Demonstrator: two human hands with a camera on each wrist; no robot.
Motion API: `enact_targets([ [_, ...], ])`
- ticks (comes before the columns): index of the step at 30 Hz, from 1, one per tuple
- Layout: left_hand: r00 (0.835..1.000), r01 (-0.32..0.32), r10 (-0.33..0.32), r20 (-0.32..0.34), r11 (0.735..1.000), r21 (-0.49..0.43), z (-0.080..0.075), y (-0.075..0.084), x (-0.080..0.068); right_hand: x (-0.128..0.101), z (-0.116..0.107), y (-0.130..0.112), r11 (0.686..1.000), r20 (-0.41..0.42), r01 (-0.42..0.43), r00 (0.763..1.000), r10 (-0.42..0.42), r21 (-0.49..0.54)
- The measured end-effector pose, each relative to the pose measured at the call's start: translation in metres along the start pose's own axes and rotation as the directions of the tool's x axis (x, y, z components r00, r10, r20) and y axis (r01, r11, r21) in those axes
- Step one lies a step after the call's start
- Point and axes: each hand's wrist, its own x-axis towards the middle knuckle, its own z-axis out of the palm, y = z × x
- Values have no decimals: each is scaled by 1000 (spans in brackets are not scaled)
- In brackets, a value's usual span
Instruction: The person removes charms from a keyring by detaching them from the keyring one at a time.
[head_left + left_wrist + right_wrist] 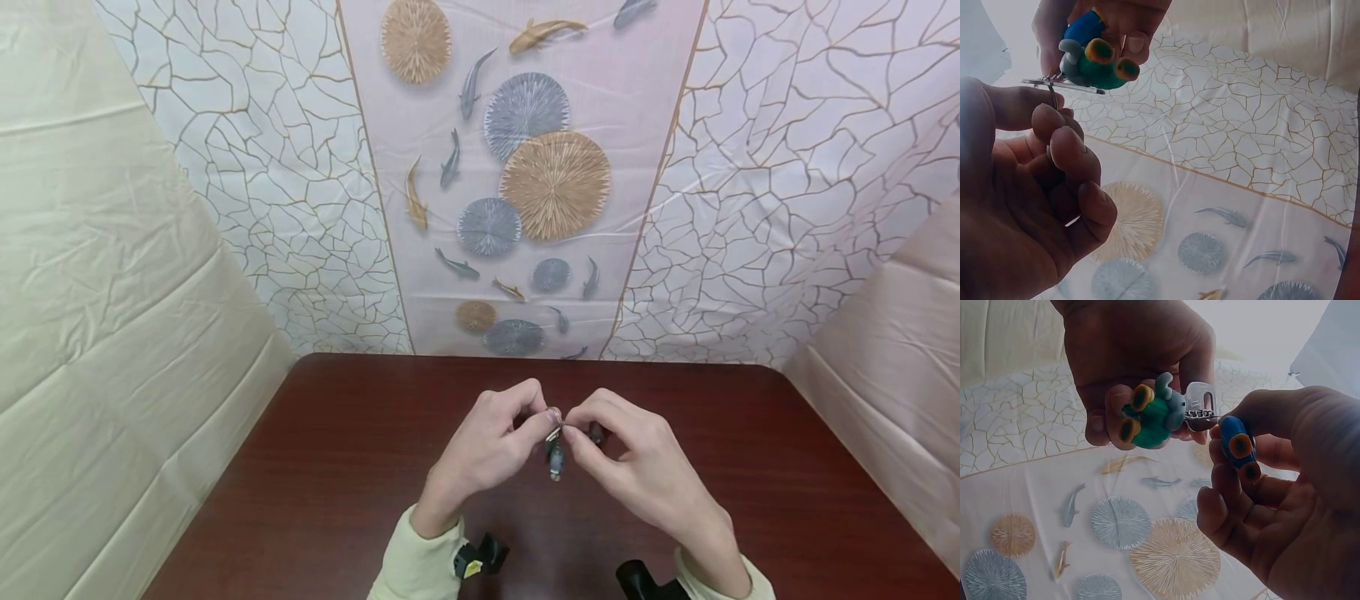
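Step, judged: working keyring (1200,407) on charm (1150,415). Left hand (483,450) pinches ring; right hand (637,467) fingers pinch blue charm (1238,447). Next needs steady prying.

A glossy, smooth green plastic figure (1150,419) is seen on a shiny metal clip (1200,407). The counter (337,467) is polished dark wood; the backdrop (255,167) is creased, glossy plastic sheeting.
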Motion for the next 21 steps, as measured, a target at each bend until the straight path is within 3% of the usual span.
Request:
enact_targets([
  [9, 1000, 4, -4, -14, 1000, 15, -1, 0, 0, 0, 1, 1, 1000, 8, 16, 1000, -16, -10],
  [17, 1000, 23, -23, 4, 999, -33, -4, 1, -1, -1, 0, 1, 1000, 22, -3, 1000, 3, -14],
  [21, 999, 27, -27, -27, 999, -31, -4, 1, 0, -1, -1, 1, 1000, 33, -7, 999, 7, -12],
])
